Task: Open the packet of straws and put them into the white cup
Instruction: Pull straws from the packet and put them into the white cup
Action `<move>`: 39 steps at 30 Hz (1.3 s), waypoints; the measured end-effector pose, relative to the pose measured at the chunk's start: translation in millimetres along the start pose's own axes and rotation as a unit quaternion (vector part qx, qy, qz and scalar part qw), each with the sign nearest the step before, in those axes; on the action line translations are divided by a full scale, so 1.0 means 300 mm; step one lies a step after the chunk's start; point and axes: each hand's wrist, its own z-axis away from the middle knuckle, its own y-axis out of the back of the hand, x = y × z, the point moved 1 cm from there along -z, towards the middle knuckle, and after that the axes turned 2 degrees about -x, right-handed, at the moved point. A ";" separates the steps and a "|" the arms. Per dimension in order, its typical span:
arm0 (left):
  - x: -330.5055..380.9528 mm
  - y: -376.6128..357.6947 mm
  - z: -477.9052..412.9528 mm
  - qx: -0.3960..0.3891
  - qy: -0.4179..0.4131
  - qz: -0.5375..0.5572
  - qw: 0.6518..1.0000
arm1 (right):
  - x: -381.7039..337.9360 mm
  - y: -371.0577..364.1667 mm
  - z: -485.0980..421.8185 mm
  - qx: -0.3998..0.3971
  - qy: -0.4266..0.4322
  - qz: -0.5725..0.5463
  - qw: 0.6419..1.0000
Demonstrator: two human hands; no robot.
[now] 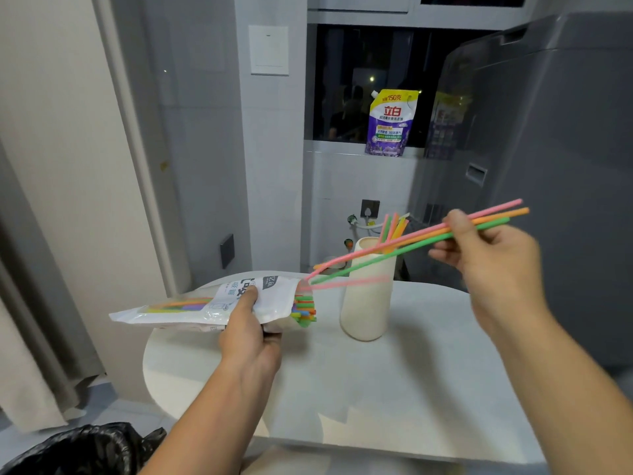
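My left hand [248,332] grips a white packet of straws [219,301] held level above the round white table [394,389]; its open end faces right, with several coloured straw tips sticking out. My right hand [489,258] pinches a few long straws [411,243], pink, orange and green, drawn out slantwise from the packet's mouth. They cross in front of the tall white cup [368,296], which stands upright on the table and holds several straws. One blurred pink straw [349,282] lies across the cup's front near the packet mouth.
A purple detergent pouch [390,123] stands on the window ledge behind. A grey washing machine [555,149] fills the right side. A black bin bag [85,450] sits at the lower left, a curtain hangs along the left edge.
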 end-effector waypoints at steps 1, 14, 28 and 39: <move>-0.002 0.002 -0.004 0.001 0.001 -0.001 1.000 | -0.019 0.012 -0.014 0.010 0.016 0.006 1.000; -0.074 -0.009 -0.015 0.001 0.015 -0.017 1.000 | -0.068 0.030 -0.093 0.079 0.113 0.118 0.984; -0.085 -0.009 -0.017 -0.001 0.001 -0.013 1.000 | -0.061 0.023 -0.099 0.098 0.130 0.180 0.970; -0.088 -0.006 -0.008 -0.004 0.014 -0.006 1.000 | -0.014 -0.062 -0.151 0.008 0.124 0.249 0.960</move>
